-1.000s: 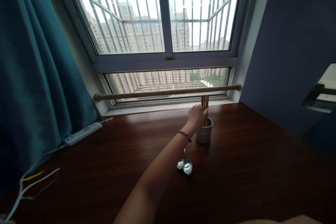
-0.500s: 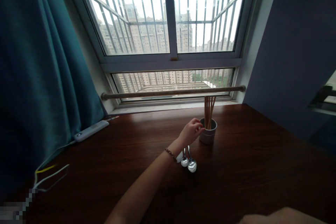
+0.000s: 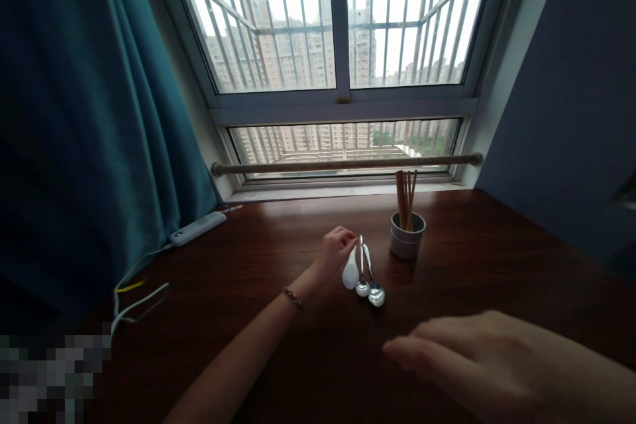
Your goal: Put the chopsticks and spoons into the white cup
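On the dark wooden table, my left hand [image 3: 338, 246] is closed, its fingertips at the upper end of the white spoon [image 3: 350, 275], covering part of the handle. Just right of it lie a small metal spoon [image 3: 362, 287] and a larger metal spoon [image 3: 376, 295], side by side with their bowls toward me. Farther right stands a grey cup [image 3: 407, 244] with several wooden chopsticks [image 3: 405, 202] upright in it. Low on the right, my right hand [image 3: 477, 354] hovers blurred over the table, loosely stretched out and holding nothing.
A white power strip [image 3: 197, 228] lies at the table's left by the blue curtain [image 3: 144, 146]. White and yellow cables [image 3: 136, 308] trail below it. Behind the table, a rail [image 3: 348, 164] crosses the barred window, with a wall [image 3: 561, 146] to the right.
My left hand has moved left from the grey cup's rim to the white spoon's handle. My right hand has come up farther into view from the bottom edge. The view has shifted slightly.
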